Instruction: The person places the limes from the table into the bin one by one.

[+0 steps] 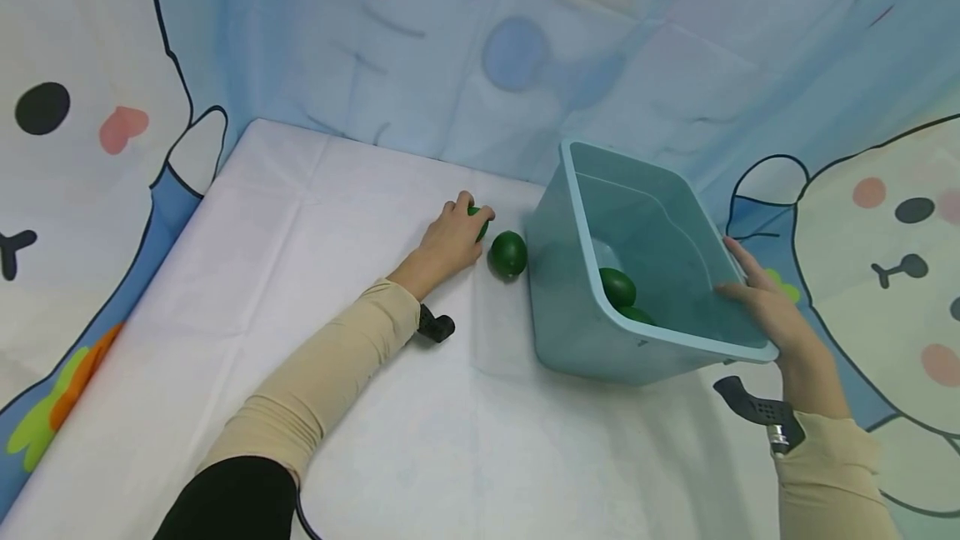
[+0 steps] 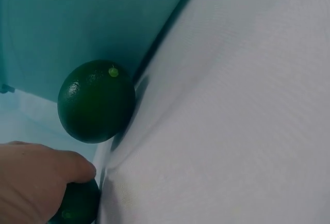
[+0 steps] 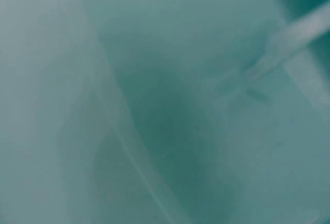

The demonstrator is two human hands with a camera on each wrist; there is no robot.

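Observation:
My left hand (image 1: 452, 238) grips a dark green lime (image 1: 477, 225) on the white cloth, its fingers over the top. In the left wrist view the thumb (image 2: 77, 167) lies against that lime, which is partly cut off by the frame edge. A second lime (image 1: 508, 254) lies just right of the hand, beside the wall of a light blue plastic bin (image 1: 585, 340). Inside the bin are two more limes (image 1: 617, 287), one partly hidden by the near rim. My right hand (image 1: 772, 319) holds the bin's right rim, thumb on the inner side. The blurred right wrist view shows mostly bin wall (image 3: 165, 115).
A white cloth (image 1: 360, 215) covers the table. Behind it hangs a blue printed curtain (image 1: 450, 48), with cartoon animals at both sides. A black wrist mount (image 1: 437, 325) sits on the left wrist, another (image 1: 757, 411) on the right. A black cable runs along the left sleeve.

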